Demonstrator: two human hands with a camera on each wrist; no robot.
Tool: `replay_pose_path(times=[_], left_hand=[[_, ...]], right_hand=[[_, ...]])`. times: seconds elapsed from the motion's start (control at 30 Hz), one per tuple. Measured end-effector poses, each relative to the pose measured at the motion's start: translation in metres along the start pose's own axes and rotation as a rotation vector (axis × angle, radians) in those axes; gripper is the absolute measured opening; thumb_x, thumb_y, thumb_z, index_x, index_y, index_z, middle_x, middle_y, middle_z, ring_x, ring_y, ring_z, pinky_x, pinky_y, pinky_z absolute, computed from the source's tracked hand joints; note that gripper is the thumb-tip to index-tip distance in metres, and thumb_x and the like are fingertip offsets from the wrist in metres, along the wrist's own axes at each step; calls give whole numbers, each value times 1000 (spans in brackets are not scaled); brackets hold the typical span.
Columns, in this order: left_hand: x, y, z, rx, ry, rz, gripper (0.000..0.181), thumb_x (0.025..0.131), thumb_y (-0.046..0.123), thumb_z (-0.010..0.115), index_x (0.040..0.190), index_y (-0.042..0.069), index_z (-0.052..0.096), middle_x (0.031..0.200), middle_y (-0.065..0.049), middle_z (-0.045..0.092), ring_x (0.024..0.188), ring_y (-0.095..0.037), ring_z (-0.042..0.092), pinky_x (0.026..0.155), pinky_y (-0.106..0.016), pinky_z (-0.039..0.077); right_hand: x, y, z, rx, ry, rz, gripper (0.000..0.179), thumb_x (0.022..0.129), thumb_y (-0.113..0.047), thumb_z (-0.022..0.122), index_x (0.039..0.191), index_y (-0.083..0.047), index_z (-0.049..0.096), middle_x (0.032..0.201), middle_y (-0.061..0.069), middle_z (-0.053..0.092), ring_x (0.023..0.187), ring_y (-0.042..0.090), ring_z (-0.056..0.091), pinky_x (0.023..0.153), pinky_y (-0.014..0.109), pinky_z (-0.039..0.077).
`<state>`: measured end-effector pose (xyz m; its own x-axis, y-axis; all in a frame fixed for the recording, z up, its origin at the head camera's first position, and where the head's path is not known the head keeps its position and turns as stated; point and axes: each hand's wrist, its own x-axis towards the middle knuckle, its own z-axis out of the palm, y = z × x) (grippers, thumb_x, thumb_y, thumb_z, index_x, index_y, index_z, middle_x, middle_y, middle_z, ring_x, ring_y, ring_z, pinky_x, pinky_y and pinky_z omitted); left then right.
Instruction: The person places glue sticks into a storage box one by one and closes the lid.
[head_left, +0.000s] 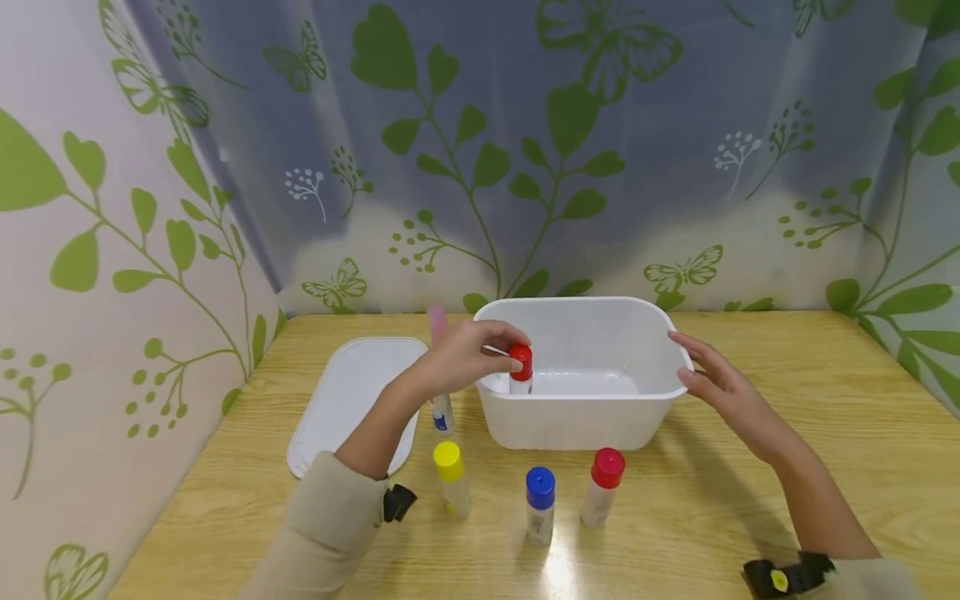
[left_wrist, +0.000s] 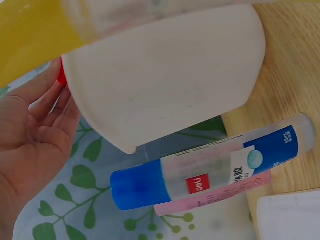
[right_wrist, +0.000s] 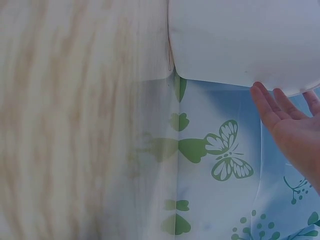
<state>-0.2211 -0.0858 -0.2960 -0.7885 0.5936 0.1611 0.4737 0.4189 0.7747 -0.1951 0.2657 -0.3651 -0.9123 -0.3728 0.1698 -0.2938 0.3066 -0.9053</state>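
My left hand (head_left: 468, 354) reaches over the left end of a white plastic box (head_left: 570, 425) and holds a red-capped glue bottle (head_left: 522, 367) upright inside it, fingers and thumb around the cap. The box hides the bottle's lower part. My right hand (head_left: 720, 392) touches the right rim with extended fingertips; in the right wrist view its fingers (right_wrist: 272, 107) meet the box's outer side. Left of the box, partly behind my left forearm, stands a blue-capped glue bottle (left_wrist: 200, 167) with a pink object (left_wrist: 220, 197) behind it.
In front of the box stand glue bottles with a yellow cap (head_left: 452, 479), a blue cap (head_left: 540, 506) and a red cap (head_left: 603, 487). The white lid (head_left: 345, 400) lies flat on the wooden table (head_left: 750, 517) at left. A patterned curtain (head_left: 480, 167) hangs behind.
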Motion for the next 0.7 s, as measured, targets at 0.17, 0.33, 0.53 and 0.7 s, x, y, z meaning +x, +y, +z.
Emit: replay_pose_path(times=[0.17, 0.33, 0.53, 0.7], left_hand=[[3, -7, 3, 16, -26, -21, 24, 85, 3, 65, 109, 0, 63, 97, -7, 65, 92, -17, 61, 77, -23, 49], [6, -10, 6, 56, -52, -35, 23, 85, 5, 66, 107, 2, 64, 95, -4, 65, 90, -15, 60, 77, -23, 48], [7, -10, 7, 57, -77, -38, 21, 84, 3, 65, 105, 1, 64, 96, -5, 65, 92, -16, 60, 78, -23, 48], [7, -8, 8, 64, -98, -75, 19, 85, 3, 65, 104, 2, 64, 96, -5, 65, 94, -16, 60, 76, -23, 49]], right_hand=[[0, 1, 0, 9, 0, -3, 50, 101, -17, 37, 148, -21, 19, 149, 20, 11, 126, 36, 27, 94, 63, 25], [0, 1, -1, 0, 3, -6, 50, 101, -17, 36, 148, -21, 20, 148, 20, 12, 124, 27, 32, 94, 61, 27], [0, 2, -1, 17, 2, -4, 50, 101, -17, 37, 148, -21, 20, 148, 20, 12, 123, 25, 33, 94, 65, 23], [1, 3, -1, 20, 2, -3, 50, 101, -17, 37, 147, -21, 20, 148, 20, 13, 123, 27, 33, 95, 64, 23]])
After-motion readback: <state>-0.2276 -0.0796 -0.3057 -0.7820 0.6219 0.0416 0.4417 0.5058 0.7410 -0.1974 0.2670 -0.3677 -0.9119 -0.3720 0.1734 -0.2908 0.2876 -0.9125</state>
